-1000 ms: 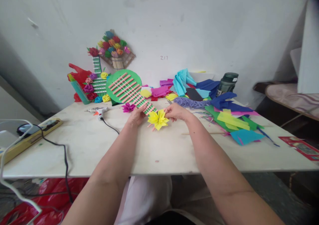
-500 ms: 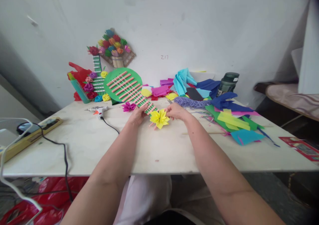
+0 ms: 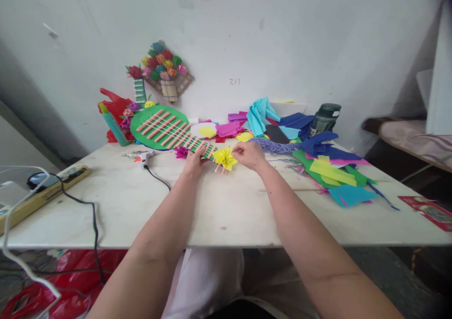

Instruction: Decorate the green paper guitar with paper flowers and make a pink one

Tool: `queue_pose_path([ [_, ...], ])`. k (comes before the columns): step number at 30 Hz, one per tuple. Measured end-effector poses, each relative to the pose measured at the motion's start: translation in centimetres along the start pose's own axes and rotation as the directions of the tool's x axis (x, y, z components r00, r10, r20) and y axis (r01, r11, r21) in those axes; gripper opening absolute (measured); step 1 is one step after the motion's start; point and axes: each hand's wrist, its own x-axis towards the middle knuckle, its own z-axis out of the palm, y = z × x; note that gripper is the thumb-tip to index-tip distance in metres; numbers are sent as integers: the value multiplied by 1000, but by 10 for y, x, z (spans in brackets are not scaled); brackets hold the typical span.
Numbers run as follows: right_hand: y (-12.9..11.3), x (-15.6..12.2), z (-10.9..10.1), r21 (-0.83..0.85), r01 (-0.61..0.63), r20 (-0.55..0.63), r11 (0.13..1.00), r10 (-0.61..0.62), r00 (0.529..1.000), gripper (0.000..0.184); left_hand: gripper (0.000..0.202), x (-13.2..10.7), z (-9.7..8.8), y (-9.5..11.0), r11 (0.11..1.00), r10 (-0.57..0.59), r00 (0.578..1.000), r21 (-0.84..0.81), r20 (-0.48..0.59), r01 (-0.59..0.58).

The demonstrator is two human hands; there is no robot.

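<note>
My left hand (image 3: 196, 160) is wrapped round the neck of a green craft guitar (image 3: 155, 142) with pinkish cross sticks and white strings. Its round body tilts up toward the left. At the neck's near end sits a yellow paper flower (image 3: 225, 158), with stick ends poking out below it. My right hand (image 3: 250, 155) is closed, its fingertips pinched at the flower's right-hand petals. A magenta paper flower (image 3: 181, 152) lies beside my left wrist, partly behind the guitar.
A glue gun (image 3: 144, 158) with a black cord lies left of my left hand. Crepe paper pieces (image 3: 261, 116), purple yarn (image 3: 273, 146) and a dark green bottle (image 3: 324, 120) lie or stand farther right. A power strip (image 3: 52, 189) sits at the left edge. Flower crafts (image 3: 164, 69) stand against the wall.
The guitar's body has swung left and lower, now covering more of the green flower craft behind. The yellow flower has risen slightly and turned, and my right hand has moved up a little with it.
</note>
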Motion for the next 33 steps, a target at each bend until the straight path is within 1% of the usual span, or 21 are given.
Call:
queue_pose_path([
  [2, -6, -3, 2, -16, 62, 56, 998, -61, 997, 19, 34, 0, 0, 0, 1000, 7, 1000, -4, -18, -7],
  [3, -9, -4, 4, -24, 76, 84, 997, -73, 994, 19, 33, 0, 0, 0, 1000, 11, 1000, -6, -29, -11],
  [6, -17, -6, 8, -60, 63, 144, 996, -54, 988, 20, 33, 2, -1, -2, 1000, 21, 998, -16, -58, -22],
  [8, -19, -6, 12, -93, 29, 138, 995, -16, 990, 23, 33, 4, -1, -3, 999, 28, 998, -19, -62, -30],
  [10, -20, -6, 15, -122, -4, 107, 993, 17, 994, 26, 33, 4, -1, -4, 999, 29, 998, -14, -56, -30],
  [14, -19, -6, 21, -137, -25, 61, 990, 34, 998, 26, 31, 4, -1, -5, 1000, 29, 999, 1, -44, -29],
  [21, -17, -7, 25, -153, -7, 109, 988, 23, 994, 25, 30, 2, 2, -5, 1000, 23, 999, 5, -34, -23],
  [25, -16, -6, 25, -182, -39, 96, 983, 58, 994, 26, 27, 1, 2, -5, 1000, 5, 999, 11, -43, -5],
  [33, -10, -4, 25, -210, -87, 87, 974, 108, 990, 27, 28, 1, 3, -4, 1000, -8, 997, 12, -71, 8],
])
